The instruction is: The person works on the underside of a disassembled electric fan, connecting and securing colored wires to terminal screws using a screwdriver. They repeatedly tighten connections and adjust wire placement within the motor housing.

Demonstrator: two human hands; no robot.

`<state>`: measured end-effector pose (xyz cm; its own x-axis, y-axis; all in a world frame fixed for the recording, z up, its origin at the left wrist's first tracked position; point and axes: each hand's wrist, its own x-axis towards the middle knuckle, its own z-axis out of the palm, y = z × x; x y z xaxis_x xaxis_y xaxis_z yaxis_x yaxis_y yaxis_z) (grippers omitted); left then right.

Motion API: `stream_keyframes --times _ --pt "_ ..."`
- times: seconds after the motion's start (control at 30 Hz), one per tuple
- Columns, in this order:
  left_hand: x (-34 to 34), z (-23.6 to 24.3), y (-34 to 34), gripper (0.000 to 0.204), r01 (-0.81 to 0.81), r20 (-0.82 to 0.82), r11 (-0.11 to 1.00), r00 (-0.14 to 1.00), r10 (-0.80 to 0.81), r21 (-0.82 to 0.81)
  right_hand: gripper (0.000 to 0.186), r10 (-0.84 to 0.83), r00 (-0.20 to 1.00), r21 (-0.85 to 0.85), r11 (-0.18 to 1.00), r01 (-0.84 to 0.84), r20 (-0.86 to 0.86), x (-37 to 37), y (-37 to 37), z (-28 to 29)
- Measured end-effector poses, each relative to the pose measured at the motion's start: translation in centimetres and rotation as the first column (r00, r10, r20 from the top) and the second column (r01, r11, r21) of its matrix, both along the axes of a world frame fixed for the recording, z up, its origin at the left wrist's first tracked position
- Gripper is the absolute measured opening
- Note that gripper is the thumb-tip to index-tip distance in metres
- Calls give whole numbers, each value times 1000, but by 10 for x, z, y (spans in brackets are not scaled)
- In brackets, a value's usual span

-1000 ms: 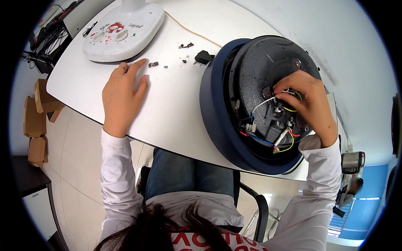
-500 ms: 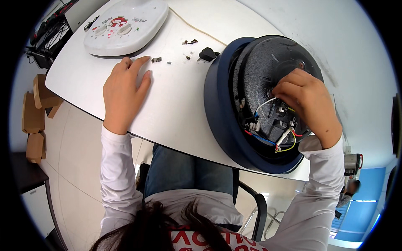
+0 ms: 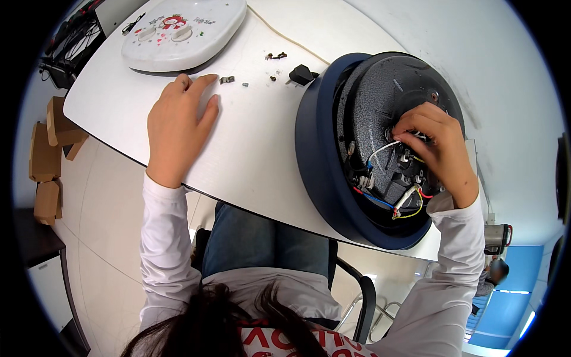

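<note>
An open appliance with a round dark-blue housing (image 3: 315, 160) lies on the table, its speckled black metal inside (image 3: 380, 95) exposed. My right hand (image 3: 437, 137) reaches over it, thumb and fingers pinched near the middle of the metal. What they grip is hidden; a white wire (image 3: 385, 144) runs up to the fingertips. Below the hand, red, blue and yellow-green wires meet at a white sleeved joint (image 3: 405, 197). My left hand (image 3: 178, 128) rests flat on the table, fingers apart, its fingertips near a small metal clip (image 3: 227, 80) and a tiny grey piece (image 3: 245, 84).
A white lid (image 3: 190, 44) with a printed cartoon and two knobs lies at the far left. Small dark screws (image 3: 276, 56), a black plug (image 3: 302, 75) and a beige cord (image 3: 288, 38) lie on the white table (image 3: 256, 149). Cardboard boxes (image 3: 46, 152) stand at left; another person (image 3: 492, 275) sits far right.
My right hand has turned slightly at the metal, its fingers less curled and the thumb showing more. My left hand stays in place. The whole view has shifted a little.
</note>
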<state>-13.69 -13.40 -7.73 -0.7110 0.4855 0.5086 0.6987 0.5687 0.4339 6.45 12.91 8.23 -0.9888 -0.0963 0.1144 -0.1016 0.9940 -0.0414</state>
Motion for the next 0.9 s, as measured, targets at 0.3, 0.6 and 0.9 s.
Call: stream_keyframes --times 0.3,0.6,0.9 --pt "-1 -2 -1 26 0 -6 1000 1000 0 -13 10 50 998 61 997 -48 -27 -2 -3 0" --pt "0 -1 0 25 -6 15 1000 1000 6 -9 10 42 997 8 999 -41 -59 3 -1 -2" --pt "1 0 1 25 1 -7 1000 1000 -1 5 11 25 1000 40 999 -25 -18 1 -1 0"
